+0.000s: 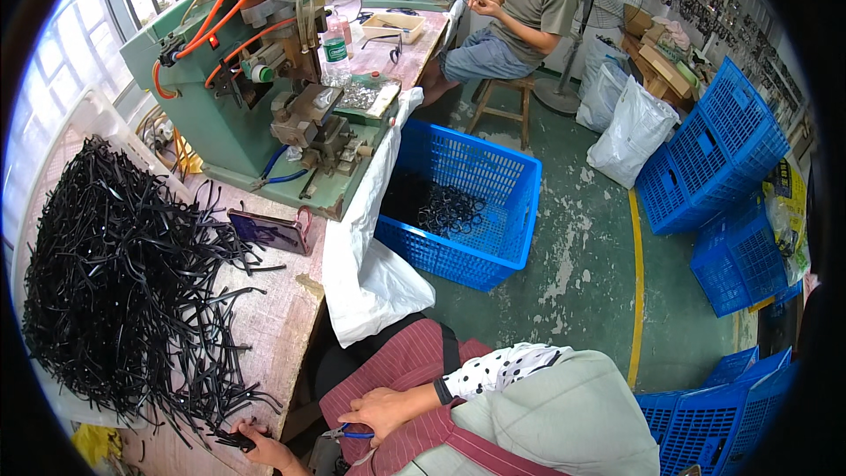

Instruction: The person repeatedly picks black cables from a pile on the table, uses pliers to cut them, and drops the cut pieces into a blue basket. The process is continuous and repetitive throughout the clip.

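Note:
A large heap of thin black strips, which look like eyeglass temples (115,273), spills from a clear plastic tray onto the bench at the left. At the heap's near edge, my left hand (266,451) is closed with its fingertips pinching some of these black pieces; how many I cannot tell. My right hand (383,412) rests over my lap on the dark red striped apron (401,366). Its fingers are wrapped round a pair of blue-handled pliers (357,434), whose metal jaws point left toward the bench.
A green machine (220,115) stands on the bench beyond a propped phone (269,231). White sheeting (374,286) hangs off the bench edge. Beside it, a blue crate (493,251) holds black frame-like parts. A seated person (533,9) works farther back. Blue crates (714,154) stack at the right.

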Available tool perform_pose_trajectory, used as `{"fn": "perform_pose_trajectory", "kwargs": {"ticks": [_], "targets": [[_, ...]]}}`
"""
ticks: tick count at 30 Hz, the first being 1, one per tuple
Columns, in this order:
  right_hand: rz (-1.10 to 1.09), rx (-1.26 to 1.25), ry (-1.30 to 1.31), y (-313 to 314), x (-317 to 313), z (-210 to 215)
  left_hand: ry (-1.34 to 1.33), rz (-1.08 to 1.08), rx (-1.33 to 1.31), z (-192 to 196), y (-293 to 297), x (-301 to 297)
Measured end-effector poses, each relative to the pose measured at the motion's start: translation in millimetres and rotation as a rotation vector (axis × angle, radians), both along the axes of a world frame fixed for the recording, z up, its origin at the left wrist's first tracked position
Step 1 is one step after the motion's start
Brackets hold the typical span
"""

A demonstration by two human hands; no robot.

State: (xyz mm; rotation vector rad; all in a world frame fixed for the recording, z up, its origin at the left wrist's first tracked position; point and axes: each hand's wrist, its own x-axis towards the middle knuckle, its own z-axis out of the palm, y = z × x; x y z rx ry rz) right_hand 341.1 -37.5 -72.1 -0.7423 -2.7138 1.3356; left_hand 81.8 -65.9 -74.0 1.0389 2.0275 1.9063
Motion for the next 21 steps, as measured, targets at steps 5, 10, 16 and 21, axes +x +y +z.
{"fn": "perform_pose_trajectory", "kwargs": {"ticks": [5,10,16,21], "targets": [[-0.003,0.004,0.007,0.9,-0.4,-0.2,0.005,0.002,-0.001,0.8,1.1,-0.5],[-0.005,0.01,0.03,2.5,-0.7,-1.4,-0.063,0.012,0.032,-0.1,5.0,-0.3],[-0.011,0.01,0.051,1.4,-3.2,2.6,-0.001,0.023,-0.038,-2.3,0.3,-8.7],[-0.042,0.045,0.066,1.4,-3.4,-0.2,0.004,0.11,-0.389,40.1,-3.0,17.6]]}}
